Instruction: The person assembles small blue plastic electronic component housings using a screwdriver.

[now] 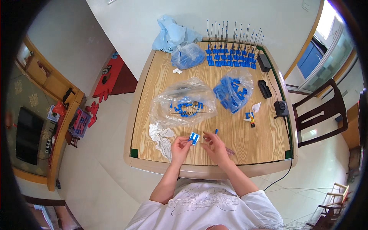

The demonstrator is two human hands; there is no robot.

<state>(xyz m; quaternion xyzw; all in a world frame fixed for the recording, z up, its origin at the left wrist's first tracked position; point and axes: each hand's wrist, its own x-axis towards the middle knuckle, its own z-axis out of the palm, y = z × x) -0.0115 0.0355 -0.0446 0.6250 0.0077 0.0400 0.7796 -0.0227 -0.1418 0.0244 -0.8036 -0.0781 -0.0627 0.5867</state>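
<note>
My left hand (179, 148) is closed, pinching a small flat blue-and-white plastic piece (194, 138) above the near part of the table. Just right of it, my right hand (215, 148) has its fingers curved and apart, and I see nothing between them. Beyond the right fingers lies a small blue-tipped part (216, 131). A clear plastic bag (165, 103) ahead of my hands holds blue pieces and dark springs. To its right, another clear bag (231, 94) is filled with blue pieces. A pinkish clear strip (230, 151) lies beside my right wrist.
Rows of blue pieces (230, 60), many bearing upright springs with rods, stand at the far right. A white cloth (161, 140) lies left. On the right are a white bottle (256, 107), a small tube (252, 122), a black adapter (281, 109) and a chair (320, 113).
</note>
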